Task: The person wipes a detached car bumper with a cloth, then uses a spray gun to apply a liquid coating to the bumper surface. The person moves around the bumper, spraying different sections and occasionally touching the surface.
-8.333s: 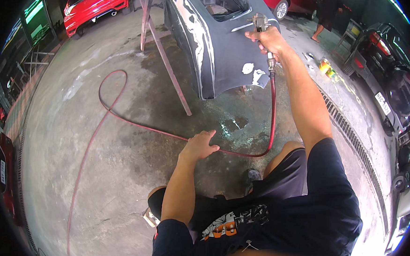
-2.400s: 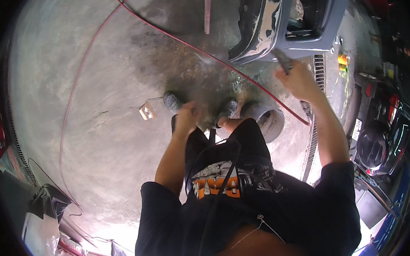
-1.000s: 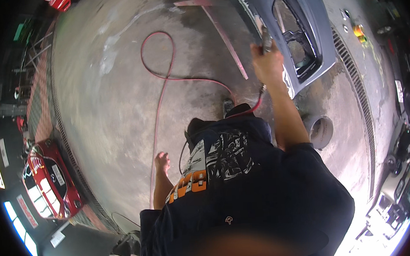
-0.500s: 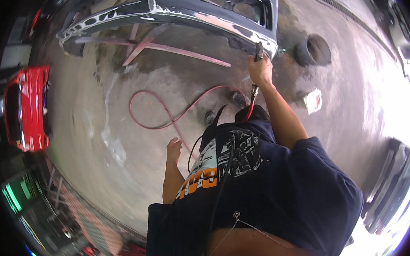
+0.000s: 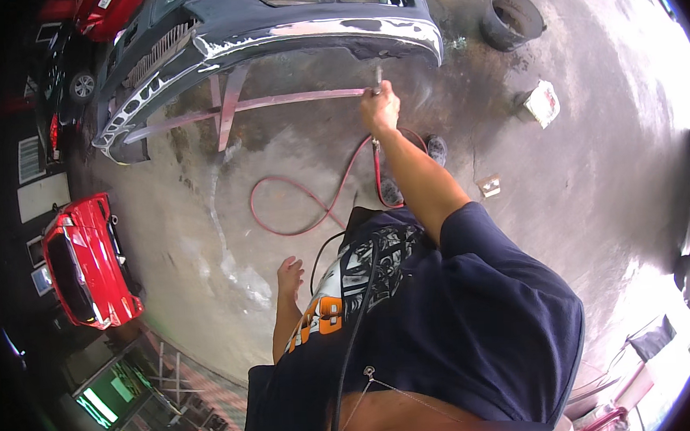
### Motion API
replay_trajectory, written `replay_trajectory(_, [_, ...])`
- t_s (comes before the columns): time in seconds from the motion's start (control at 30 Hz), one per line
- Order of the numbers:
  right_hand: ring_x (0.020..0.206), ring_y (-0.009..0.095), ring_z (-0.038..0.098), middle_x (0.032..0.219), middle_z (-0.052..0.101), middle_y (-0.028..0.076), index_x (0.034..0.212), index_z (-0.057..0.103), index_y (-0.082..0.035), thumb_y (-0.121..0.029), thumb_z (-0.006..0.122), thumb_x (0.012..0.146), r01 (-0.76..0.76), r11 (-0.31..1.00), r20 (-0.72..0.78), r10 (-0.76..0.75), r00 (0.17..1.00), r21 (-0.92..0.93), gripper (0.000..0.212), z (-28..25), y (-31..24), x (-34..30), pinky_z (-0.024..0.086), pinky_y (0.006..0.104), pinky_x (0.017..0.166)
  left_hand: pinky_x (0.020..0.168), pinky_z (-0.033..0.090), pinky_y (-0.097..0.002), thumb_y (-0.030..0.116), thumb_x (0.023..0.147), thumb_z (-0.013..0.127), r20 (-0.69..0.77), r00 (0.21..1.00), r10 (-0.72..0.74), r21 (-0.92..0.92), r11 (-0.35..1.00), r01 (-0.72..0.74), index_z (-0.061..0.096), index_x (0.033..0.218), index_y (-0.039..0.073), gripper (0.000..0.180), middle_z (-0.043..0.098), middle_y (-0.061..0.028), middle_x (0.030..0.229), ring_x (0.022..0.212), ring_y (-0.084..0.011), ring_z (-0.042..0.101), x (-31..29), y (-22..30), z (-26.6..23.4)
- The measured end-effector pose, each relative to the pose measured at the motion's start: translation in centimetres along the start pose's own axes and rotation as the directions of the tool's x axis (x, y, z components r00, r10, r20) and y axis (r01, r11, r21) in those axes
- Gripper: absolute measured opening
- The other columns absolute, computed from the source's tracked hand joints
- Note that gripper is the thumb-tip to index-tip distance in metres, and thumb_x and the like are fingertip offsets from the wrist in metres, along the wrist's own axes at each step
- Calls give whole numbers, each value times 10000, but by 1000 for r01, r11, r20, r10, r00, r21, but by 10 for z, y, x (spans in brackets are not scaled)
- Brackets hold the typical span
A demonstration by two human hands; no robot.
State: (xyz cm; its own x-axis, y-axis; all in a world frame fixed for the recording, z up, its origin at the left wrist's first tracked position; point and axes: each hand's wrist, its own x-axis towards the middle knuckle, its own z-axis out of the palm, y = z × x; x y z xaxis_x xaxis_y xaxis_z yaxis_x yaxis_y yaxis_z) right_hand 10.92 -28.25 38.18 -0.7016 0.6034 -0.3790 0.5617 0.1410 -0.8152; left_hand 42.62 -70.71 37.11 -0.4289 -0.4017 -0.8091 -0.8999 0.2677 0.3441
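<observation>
My right hand (image 5: 381, 110) is closed round an air blow gun (image 5: 378, 74), its nozzle pointing away from me, with the lower part hidden by the fingers. From the gun a red air hose (image 5: 254, 213) hangs down and loops over the floor. Just beyond the nozzle, apart from it, is a dark grey car bumper (image 5: 287, 39) with white and bare sanded patches along its lower edge. A pinkish stand (image 5: 275, 102) shows under the bumper. Down at my left side, my left hand (image 5: 289, 276) holds nothing, its fingers loosely apart.
A black bucket (image 5: 500, 36) stands right of the bumper, with a white tub (image 5: 542, 105) nearer. A small box-like piece (image 5: 488, 185) lies by my shoes (image 5: 437, 151). Red cars (image 5: 91, 263) are at the left. The hose loop crosses the concrete floor (image 5: 198, 264).
My right hand with the blow gun has moved left, away from the bumper's right end to in front of its lower edge. The view has turned and shifted. My left hand stays low and empty.
</observation>
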Motion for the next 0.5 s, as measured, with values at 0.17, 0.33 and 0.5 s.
replay_trajectory(0.17, [1017,490,680,1007,714,275,1091,583,-55,-281,644,953,-27,999,3,27,1000,40,272,7,17,16,534,573,888,868,496,-448,312,942,705,30,997,72,35,997,-73,541,1466,94,590,656,-94,1238,1096,-247,652,4,2,-24])
replay_trajectory(0.33, [997,507,664,973,699,286,1051,554,-62,-272,641,954,135,990,22,-136,990,33,247,17,19,19,516,590,866,843,491,-421,301,941,711,-14,999,51,45,998,-50,554,1449,108,565,652,-72,1188,1061,-224,651,-1,10,-41])
replay_trajectory(0.5, [1001,524,651,989,694,296,1058,554,-78,-288,613,972,199,980,145,-194,970,-18,235,24,17,17,501,607,867,817,483,-402,293,934,720,16,997,71,91,993,-73,563,1437,115,556,650,-63,1188,1041,-207,648,-5,23,-39])
